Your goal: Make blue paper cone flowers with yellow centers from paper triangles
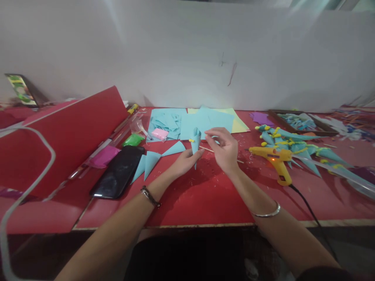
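My left hand [187,160] is closed around the lower part of a rolled light-blue paper cone [196,141], its pointed end down. Small yellow pieces [191,140] sit on the cone's left side. Just to the right of the cone's rim is my right hand [225,149], thumb and forefinger brought together in a pinch. Whatever lies between those fingertips is too small to make out. A thin stick [240,161] passes behind my right hand. Left of my hands, more blue paper cones [152,160] lie on the red table [202,203].
A yellow glue gun [274,158], its light on, lies at right beside a pile of blue cones with yellow trim [295,146]. Blue paper sheets [216,119] are at the back. Leftward are a black phone [117,171], clay packets [133,139] and a red board [73,140].
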`<state>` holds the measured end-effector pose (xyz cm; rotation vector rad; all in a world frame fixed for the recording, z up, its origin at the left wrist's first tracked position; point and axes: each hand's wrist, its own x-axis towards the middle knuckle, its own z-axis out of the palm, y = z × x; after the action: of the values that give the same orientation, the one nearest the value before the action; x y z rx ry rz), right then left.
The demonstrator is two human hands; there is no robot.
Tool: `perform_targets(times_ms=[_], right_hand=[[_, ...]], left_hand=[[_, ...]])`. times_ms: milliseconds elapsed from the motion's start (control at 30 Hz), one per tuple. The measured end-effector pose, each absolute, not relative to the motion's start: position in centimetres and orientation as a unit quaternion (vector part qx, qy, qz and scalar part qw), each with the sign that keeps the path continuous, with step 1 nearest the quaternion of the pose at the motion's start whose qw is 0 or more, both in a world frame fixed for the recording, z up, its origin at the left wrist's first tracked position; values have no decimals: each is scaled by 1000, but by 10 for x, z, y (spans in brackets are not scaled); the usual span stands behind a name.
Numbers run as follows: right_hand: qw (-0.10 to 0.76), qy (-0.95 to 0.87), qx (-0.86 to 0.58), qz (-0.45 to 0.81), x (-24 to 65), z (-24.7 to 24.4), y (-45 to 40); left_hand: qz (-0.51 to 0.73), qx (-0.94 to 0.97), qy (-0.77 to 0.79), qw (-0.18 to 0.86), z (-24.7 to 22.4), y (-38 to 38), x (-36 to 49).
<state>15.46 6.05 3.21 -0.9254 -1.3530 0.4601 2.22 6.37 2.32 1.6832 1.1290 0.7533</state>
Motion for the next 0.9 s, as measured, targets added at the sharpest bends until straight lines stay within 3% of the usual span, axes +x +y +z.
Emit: perform_targets(times_ms=[267, 900], right_hand=[[570, -719, -389, 77, 152, 29, 56], [563, -718, -398, 92, 152, 28, 58]], left_hand=[[303, 693, 460, 466, 23, 65, 23], [286, 723, 443, 446, 19, 66, 23]])
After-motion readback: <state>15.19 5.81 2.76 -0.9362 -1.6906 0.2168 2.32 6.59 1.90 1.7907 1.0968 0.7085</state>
